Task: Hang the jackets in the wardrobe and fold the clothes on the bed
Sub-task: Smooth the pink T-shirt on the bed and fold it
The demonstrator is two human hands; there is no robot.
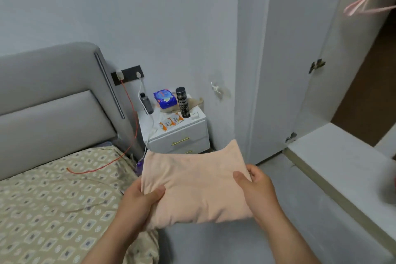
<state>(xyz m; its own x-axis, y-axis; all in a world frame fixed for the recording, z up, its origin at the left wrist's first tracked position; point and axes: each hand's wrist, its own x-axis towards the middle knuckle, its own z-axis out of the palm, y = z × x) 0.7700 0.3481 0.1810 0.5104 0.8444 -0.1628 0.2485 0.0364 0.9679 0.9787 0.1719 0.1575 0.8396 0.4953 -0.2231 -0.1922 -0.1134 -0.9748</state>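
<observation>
Head view, looking down: both hands are full right now. The left hand [139,201] grips the left edge of a folded peach garment [197,186], thumb pressed on top and fingers tucked out of sight underneath. The right hand [257,188] pinches the right edge the same way, thumb over the cloth. The garment is a neat, thick rectangle held level in the air, off the bed [42,199] and over the grey floor [214,246], just past the bed's corner.

To the left, the bed wears a beige patterned sheet, with a grey padded headboard [42,96] behind it. An orange cable [132,113] drops from the wall socket [126,75] and trails onto the sheet.

Straight ahead, beyond the garment, stands a white nightstand [192,133] with gold drawer pulls. Its surface carries a tall black flask [182,102], a blue tissue pack [165,99], a small dark bottle [146,103] and a pair of orange-and-white sachets [171,123].

To the right, the white wardrobe door [300,70] stands swung open, and pink hangers [368,2] show blurred at the top corner. A white ledge [342,167] runs along the right side, below the wardrobe opening.
</observation>
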